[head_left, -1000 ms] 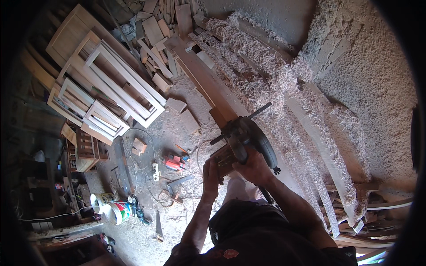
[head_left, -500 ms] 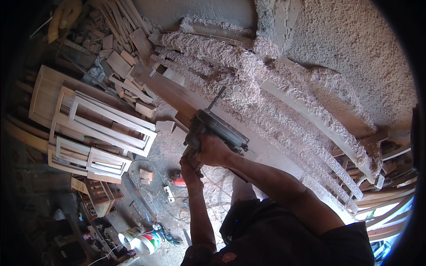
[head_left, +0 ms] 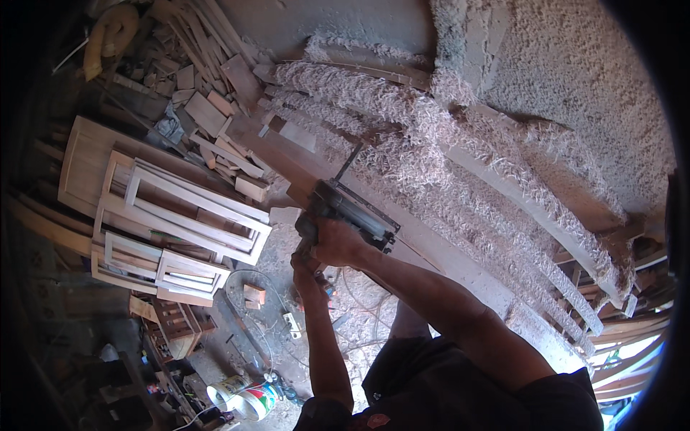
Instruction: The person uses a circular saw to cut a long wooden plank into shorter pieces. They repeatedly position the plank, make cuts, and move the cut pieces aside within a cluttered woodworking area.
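We list: black, boxy power tool, right hand grasping it; left hand just beside, finger state we cannot tell; pale, rectangular wooden frames, left.

I wear a dark, almost black shirt with loose short sleeves; the right sleeve is wide at its edge. Low on its front sits a small reddish emblem, too small to make out. My shorts are dark as well, with a bit of leg showing past their hem. My forearms are uncovered, and my fingers are bare, partly in shadow.
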A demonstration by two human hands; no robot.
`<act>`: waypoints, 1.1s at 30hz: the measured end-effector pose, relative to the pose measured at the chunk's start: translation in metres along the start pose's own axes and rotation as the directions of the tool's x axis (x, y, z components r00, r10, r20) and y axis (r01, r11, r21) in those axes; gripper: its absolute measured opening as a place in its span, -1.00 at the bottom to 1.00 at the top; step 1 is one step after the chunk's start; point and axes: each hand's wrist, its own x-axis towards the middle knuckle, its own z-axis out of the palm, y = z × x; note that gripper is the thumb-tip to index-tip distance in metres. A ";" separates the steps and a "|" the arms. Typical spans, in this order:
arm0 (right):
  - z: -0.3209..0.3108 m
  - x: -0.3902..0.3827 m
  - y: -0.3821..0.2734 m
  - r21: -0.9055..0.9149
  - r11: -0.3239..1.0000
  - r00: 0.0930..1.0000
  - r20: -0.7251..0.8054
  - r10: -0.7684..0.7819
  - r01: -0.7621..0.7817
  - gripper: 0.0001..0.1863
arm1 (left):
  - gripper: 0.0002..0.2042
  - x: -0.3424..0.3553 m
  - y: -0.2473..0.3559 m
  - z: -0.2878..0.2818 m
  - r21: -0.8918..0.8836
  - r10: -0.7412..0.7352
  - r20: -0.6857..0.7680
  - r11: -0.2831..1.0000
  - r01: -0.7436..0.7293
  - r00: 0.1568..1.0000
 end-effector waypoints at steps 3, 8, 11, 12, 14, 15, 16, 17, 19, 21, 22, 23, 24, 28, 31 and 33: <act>0.007 0.026 -0.004 -0.025 0.999 0.999 -0.038 -0.035 0.034 -0.44 | -0.42 0.018 0.007 0.000 -0.047 0.063 -0.032 0.997 -0.065 0.997; 0.006 0.050 -0.015 -0.008 0.999 0.997 -0.070 -0.037 0.036 -0.43 | -0.46 0.047 0.021 -0.003 -0.045 0.142 -0.032 0.989 -0.144 0.989; 0.001 0.060 -0.027 -0.025 1.000 0.999 -0.042 0.000 -0.001 -0.43 | -0.48 0.058 0.027 -0.003 -0.069 0.140 -0.031 0.987 -0.142 0.990; -0.001 0.063 -0.030 -0.034 0.999 0.999 -0.037 0.006 -0.007 -0.42 | -0.48 0.062 0.030 -0.003 -0.078 0.157 -0.014 0.984 -0.158 0.987; -0.001 0.069 -0.033 -0.037 0.999 0.999 -0.028 0.024 -0.025 -0.42 | -0.49 0.068 0.035 -0.004 -0.064 0.151 -0.016 0.986 -0.152 0.988; -0.001 0.073 -0.033 -0.034 0.999 0.999 -0.038 0.005 -0.006 -0.42 | -0.49 0.071 0.037 -0.005 -0.069 0.160 0.000 0.985 -0.160 0.987; 0.000 0.076 -0.033 -0.039 0.999 1.000 -0.020 0.016 -0.017 -0.41 | -0.49 0.074 0.038 -0.005 -0.062 0.153 -0.002 0.986 -0.152 0.988; 0.001 0.078 -0.032 -0.039 0.999 1.000 -0.013 0.005 -0.006 -0.39 | -0.48 0.076 0.039 -0.006 -0.041 0.117 -0.025 0.992 -0.118 0.993; 0.004 0.083 -0.030 -0.033 0.999 0.999 -0.023 -0.038 0.037 -0.36 | -0.48 0.080 0.040 -0.007 -0.036 0.121 -0.029 0.992 -0.122 0.992; 0.004 0.086 -0.028 -0.051 0.996 0.996 -0.045 -0.078 0.076 -0.34 | -0.47 0.082 0.039 -0.008 -0.047 0.122 -0.026 0.991 -0.123 0.992; 0.004 0.087 -0.028 -0.023 0.998 0.997 -0.040 -0.062 0.061 -0.36 | -0.47 0.084 0.039 -0.008 -0.066 0.133 -0.013 0.989 -0.134 0.991; 0.004 0.087 -0.028 -0.020 1.000 0.999 -0.026 -0.018 0.018 -0.38 | -0.47 0.084 0.038 -0.008 -0.082 0.138 -0.007 0.987 -0.138 0.990; 0.004 0.087 -0.029 -0.015 1.000 1.000 -0.009 0.024 -0.024 -0.40 | -0.47 0.084 0.037 -0.008 -0.080 0.100 -0.029 0.992 -0.102 0.995; 0.006 0.090 -0.029 -0.038 0.998 0.999 -0.010 0.042 -0.042 -0.41 | -0.48 0.086 0.042 -0.007 -0.114 0.100 -0.072 0.988 -0.108 0.992; 0.007 0.097 -0.024 -0.026 0.999 0.999 -0.016 0.038 -0.038 -0.44 | -0.49 0.087 0.044 -0.004 -0.063 0.151 -0.044 0.986 -0.154 0.988; 0.010 0.102 -0.022 -0.030 0.998 0.998 -0.014 0.056 -0.057 -0.46 | -0.46 0.089 0.044 -0.003 -0.066 0.215 -0.028 0.974 -0.216 0.976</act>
